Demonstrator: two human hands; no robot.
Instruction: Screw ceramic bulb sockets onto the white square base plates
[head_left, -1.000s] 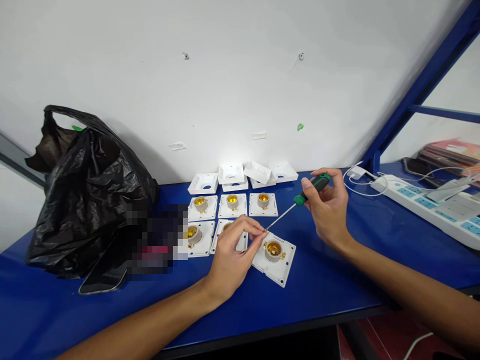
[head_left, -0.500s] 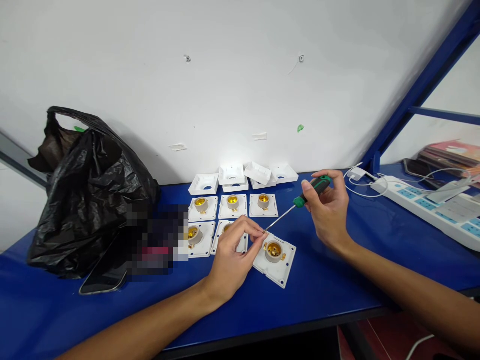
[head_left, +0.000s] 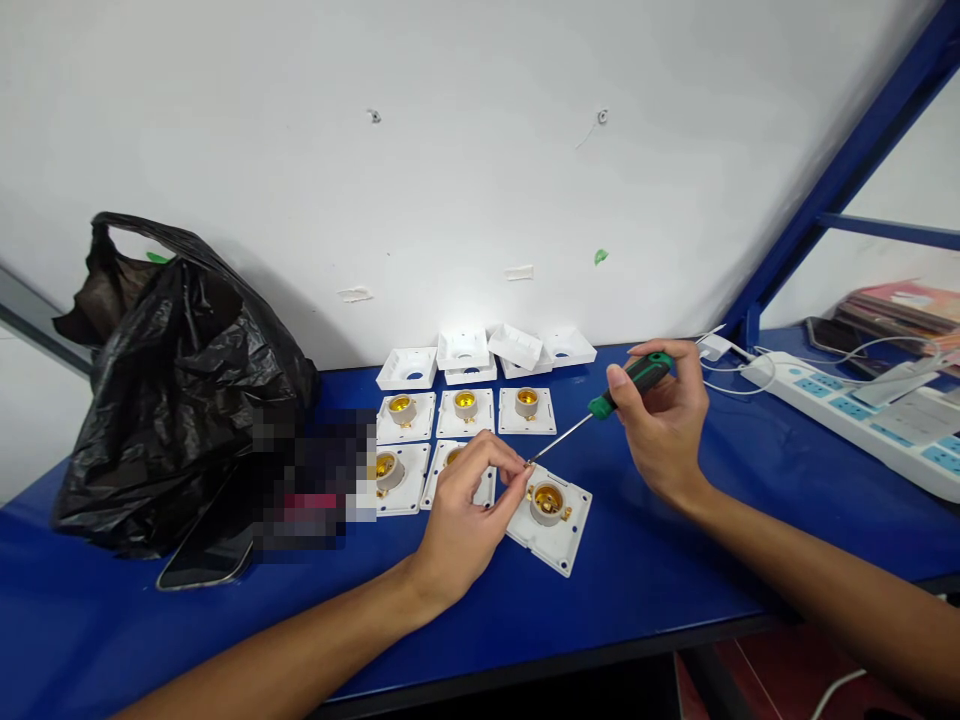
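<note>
My right hand (head_left: 666, 425) is closed round the green and black handle of a screwdriver (head_left: 568, 436). Its shaft slants down to the left, and the tip meets the fingertips of my left hand (head_left: 469, 520). There, my left thumb and finger pinch a tiny metal piece (head_left: 529, 464) that looks like a screw; the fingers partly hide it. Just below lies a white square lamp holder base (head_left: 553, 545), turned askew, with a round socket and brass terminals (head_left: 566, 514). My left hand overlaps its upper left corner.
More lamp holder bases (head_left: 545, 425) lie in rows behind my left hand, with white square covers (head_left: 406, 372) along the wall. A black plastic bag (head_left: 187, 400) and a phone (head_left: 206, 555) are on the left. A power strip (head_left: 862, 405) with white cables lies at right.
My right hand has shifted slightly right with the screwdriver handle, while the tip stays at my left fingertips. My left hand and the lamp holder base have hardly moved.
</note>
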